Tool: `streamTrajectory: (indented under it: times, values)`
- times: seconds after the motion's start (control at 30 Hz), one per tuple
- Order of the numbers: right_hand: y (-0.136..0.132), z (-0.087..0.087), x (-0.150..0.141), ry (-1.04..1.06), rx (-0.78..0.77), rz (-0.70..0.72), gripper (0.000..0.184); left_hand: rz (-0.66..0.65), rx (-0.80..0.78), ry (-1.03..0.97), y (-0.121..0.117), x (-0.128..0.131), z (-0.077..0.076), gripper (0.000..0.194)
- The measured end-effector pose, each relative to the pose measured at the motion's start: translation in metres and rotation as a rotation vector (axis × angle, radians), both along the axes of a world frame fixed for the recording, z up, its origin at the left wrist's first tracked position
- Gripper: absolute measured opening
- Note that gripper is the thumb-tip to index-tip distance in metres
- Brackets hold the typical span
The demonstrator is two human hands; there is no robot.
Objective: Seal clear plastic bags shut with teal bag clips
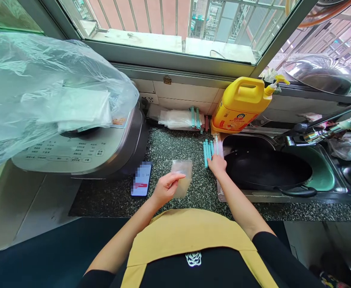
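My left hand (167, 186) is closed at the left side of a small clear plastic bag (185, 182), its index finger stretched across the bag. A bag edge seems to be between the fingers, though the grip is partly hidden. To the right, my right hand (217, 164) has its fingertips together on the lower end of a turquoise bag clip (211, 148). Several such clips (205, 154) lie side by side there. Under and beside that hand runs a long clear plastic packet (221, 196) along the sink's edge.
A black wok (268, 170) sits in the sink (328, 176) at right. Behind stands a yellow pump jug (238, 106). Packed bags with clips (178, 119) lie along the wall. A phone (141, 180) and a plastic-covered cooker (127, 148) occupy the left of the speckled counter (109, 200).
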State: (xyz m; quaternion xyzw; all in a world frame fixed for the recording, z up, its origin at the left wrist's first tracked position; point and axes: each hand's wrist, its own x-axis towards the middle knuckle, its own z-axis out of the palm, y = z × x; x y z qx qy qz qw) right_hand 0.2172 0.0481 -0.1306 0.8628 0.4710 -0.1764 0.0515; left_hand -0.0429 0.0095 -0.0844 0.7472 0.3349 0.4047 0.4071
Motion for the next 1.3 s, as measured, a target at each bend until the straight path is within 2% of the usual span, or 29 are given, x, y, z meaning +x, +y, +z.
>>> streamTrajectory:
  times: [0.2, 0.4, 0.53, 0.67, 0.73, 0.8, 0.87, 0.9, 0.97, 1.1, 1.2, 1.3]
  values:
    - [0.004, -0.001, 0.0, -0.002, -0.04, -0.03, 0.036, 0.034, -0.004, 0.019, 0.001, -0.001, -0.005, 0.03]
    - [0.012, 0.003, -0.001, 0.031, -0.025, -0.079, 0.033, 0.013, -0.031, 0.027, 0.003, 0.001, -0.007, 0.03]
    - [0.013, 0.01, 0.004, 0.06, 0.054, -0.118, 0.031, 0.016, -0.006, 0.023, 0.004, 0.001, -0.005, 0.03]
    - [0.003, 0.02, 0.004, 0.126, 0.196, -0.094, 0.032, 0.018, 0.05, 0.021, 0.004, 0.0, -0.001, 0.032]
    - [-0.006, 0.026, -0.002, 0.317, 0.311, -0.095, 0.033, 0.01, 0.082, 0.028, 0.003, 0.0, 0.002, 0.032]
    - [-0.016, 0.035, -0.011, 0.635, 0.487, -0.105, 0.037, -0.002, 0.125, 0.041, 0.002, 0.001, 0.005, 0.032]
    - [-0.024, 0.05, -0.021, 0.932, 0.639, -0.076, 0.043, -0.02, 0.18, 0.058, 0.002, 0.002, 0.008, 0.032]
    - [-0.026, 0.061, -0.026, 1.014, 0.665, -0.034, 0.046, -0.032, 0.214, 0.07, 0.001, 0.003, 0.01, 0.032]
    - [-0.028, 0.084, -0.033, 1.079, 0.601, 0.104, 0.046, -0.062, 0.292, 0.099, 0.001, 0.004, 0.015, 0.031]
    - [-0.021, 0.127, -0.041, 1.012, 0.321, 0.378, 0.039, -0.161, 0.412, 0.165, 0.001, 0.004, 0.029, 0.032]
    - [-0.012, 0.142, -0.046, 0.98, 0.17, 0.569, 0.028, -0.223, 0.46, 0.206, 0.0, 0.003, 0.037, 0.031]
    - [-0.008, 0.148, -0.051, 1.023, 0.09, 0.655, 0.015, -0.25, 0.487, 0.225, -0.002, 0.002, 0.04, 0.032]
